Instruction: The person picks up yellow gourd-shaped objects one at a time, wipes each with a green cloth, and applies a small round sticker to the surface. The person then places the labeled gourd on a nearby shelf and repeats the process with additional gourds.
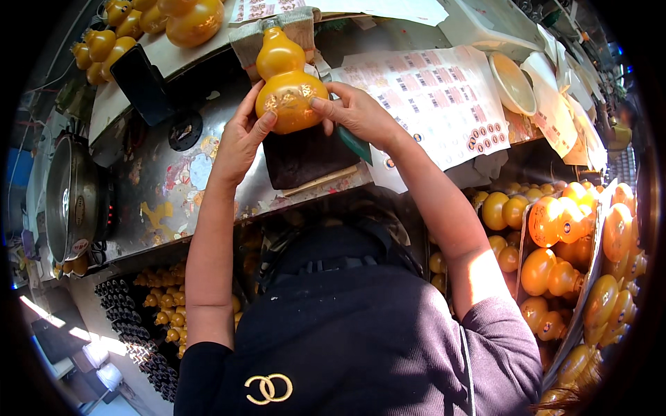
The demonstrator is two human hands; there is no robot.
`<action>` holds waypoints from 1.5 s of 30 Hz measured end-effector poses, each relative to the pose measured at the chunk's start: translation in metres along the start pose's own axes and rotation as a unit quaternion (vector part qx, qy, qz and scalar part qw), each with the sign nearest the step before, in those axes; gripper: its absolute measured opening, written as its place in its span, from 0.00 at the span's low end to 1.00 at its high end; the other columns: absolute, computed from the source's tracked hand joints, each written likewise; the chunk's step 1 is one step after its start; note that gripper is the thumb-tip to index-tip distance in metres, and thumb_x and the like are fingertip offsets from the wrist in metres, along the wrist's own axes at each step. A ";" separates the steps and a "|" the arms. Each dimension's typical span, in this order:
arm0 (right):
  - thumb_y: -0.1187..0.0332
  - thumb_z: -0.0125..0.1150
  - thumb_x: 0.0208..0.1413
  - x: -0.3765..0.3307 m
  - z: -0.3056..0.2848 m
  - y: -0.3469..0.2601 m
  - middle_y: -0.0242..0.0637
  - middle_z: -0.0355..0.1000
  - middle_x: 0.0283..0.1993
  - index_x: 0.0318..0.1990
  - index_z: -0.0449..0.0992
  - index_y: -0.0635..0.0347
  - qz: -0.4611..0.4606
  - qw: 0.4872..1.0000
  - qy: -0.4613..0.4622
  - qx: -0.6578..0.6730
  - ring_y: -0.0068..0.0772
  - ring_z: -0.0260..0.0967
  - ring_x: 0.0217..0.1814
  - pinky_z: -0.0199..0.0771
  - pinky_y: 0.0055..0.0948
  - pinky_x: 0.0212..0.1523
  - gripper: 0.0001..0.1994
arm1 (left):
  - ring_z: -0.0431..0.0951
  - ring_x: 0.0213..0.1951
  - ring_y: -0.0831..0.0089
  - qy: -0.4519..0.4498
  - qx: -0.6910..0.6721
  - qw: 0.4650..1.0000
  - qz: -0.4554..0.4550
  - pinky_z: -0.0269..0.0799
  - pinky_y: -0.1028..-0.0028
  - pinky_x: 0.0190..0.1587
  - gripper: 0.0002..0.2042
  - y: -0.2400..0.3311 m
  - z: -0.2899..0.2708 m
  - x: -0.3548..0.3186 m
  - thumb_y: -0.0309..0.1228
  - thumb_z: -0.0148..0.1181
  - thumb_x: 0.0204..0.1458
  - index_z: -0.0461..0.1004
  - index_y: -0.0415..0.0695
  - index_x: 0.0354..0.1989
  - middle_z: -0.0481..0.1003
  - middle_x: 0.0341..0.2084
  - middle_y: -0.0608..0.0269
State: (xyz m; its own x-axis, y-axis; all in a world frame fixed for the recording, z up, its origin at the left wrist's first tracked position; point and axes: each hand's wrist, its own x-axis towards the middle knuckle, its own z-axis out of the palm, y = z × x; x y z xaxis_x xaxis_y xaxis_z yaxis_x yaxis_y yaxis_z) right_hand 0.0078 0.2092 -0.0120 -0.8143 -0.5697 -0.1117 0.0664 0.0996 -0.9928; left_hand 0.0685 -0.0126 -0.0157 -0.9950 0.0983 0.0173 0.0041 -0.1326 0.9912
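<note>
A glossy yellow gourd-shaped bottle (281, 59) with gold markings on its lower bulb is between my two hands at the worktop's front. My left hand (241, 142) curls round the lower bulb's left side, thumb on its front. On the other side my right hand (361, 114) grips the same bulb, thumb pressed to its surface. A green flat piece (354, 145) sticks out below my right hand; whether the fingers hold it cannot be made out. Under the bottle lies a dark pad (312, 163), and the neck end points away toward a greyish cloth-covered block (243, 45).
Printed sheets (444, 90) cover the worktop at right, beside a cream bowl (513, 83). A dark phone-like slab (141, 83) stands at left, near more yellow gourds (194, 21). A metal pan (62, 197) sits far left. Crates of yellow gourds (555, 277) stand at lower right.
</note>
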 end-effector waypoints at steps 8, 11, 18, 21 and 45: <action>0.47 0.62 0.54 0.001 -0.001 -0.001 0.33 0.75 0.28 0.53 0.66 0.72 0.022 0.999 -0.002 -0.024 0.17 0.69 0.27 0.67 0.17 0.33 0.34 | 0.63 0.60 0.71 0.000 -0.001 1.000 -0.014 0.57 0.72 0.62 0.38 0.002 -0.001 0.001 0.38 0.63 0.54 0.50 0.38 0.68 0.62 0.60 0.56; 0.49 0.63 0.54 0.004 -0.002 0.002 0.34 0.76 0.30 0.52 0.66 0.71 0.018 1.000 -0.004 0.006 0.17 0.69 0.27 0.68 0.18 0.33 0.32 | 0.63 0.60 0.70 -0.006 -0.006 1.000 -0.010 0.58 0.72 0.62 0.38 -0.001 -0.003 0.002 0.38 0.64 0.53 0.50 0.37 0.68 0.62 0.60 0.56; 0.51 0.63 0.55 0.000 -0.002 -0.001 0.33 0.75 0.28 0.55 0.65 0.70 0.033 0.999 -0.008 0.040 0.16 0.69 0.27 0.67 0.18 0.34 0.31 | 0.65 0.59 0.70 0.008 -0.027 0.999 -0.037 0.59 0.72 0.61 0.37 0.008 0.004 0.002 0.34 0.64 0.53 0.49 0.37 0.68 0.63 0.59 0.57; 0.51 0.63 0.55 0.000 -0.002 -0.003 0.31 0.74 0.26 0.55 0.65 0.69 0.043 0.998 -0.004 0.035 0.16 0.68 0.27 0.66 0.19 0.35 0.31 | 0.65 0.59 0.70 0.008 -0.025 0.999 -0.034 0.59 0.72 0.62 0.37 0.009 0.004 0.002 0.34 0.64 0.54 0.50 0.36 0.68 0.63 0.59 0.57; 0.66 0.61 0.56 -0.040 0.019 -0.012 0.31 0.70 0.40 0.47 0.71 0.61 -0.034 0.919 0.211 0.332 0.21 0.67 0.40 0.69 0.24 0.42 0.14 | 0.60 0.63 0.70 -0.002 0.064 0.998 -0.011 0.54 0.72 0.63 0.38 0.001 0.002 0.006 0.49 0.55 0.57 0.48 0.39 0.69 0.61 0.61 0.55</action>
State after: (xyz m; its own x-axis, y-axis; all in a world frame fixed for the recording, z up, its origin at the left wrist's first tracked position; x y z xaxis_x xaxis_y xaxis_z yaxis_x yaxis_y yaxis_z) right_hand 0.0503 0.2148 0.0034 -0.9714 -0.1756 -0.1599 0.2297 -0.5241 -0.8201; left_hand 0.0628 -0.0106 -0.0147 -0.9946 0.1037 -0.0049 -0.0054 -0.0042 1.0000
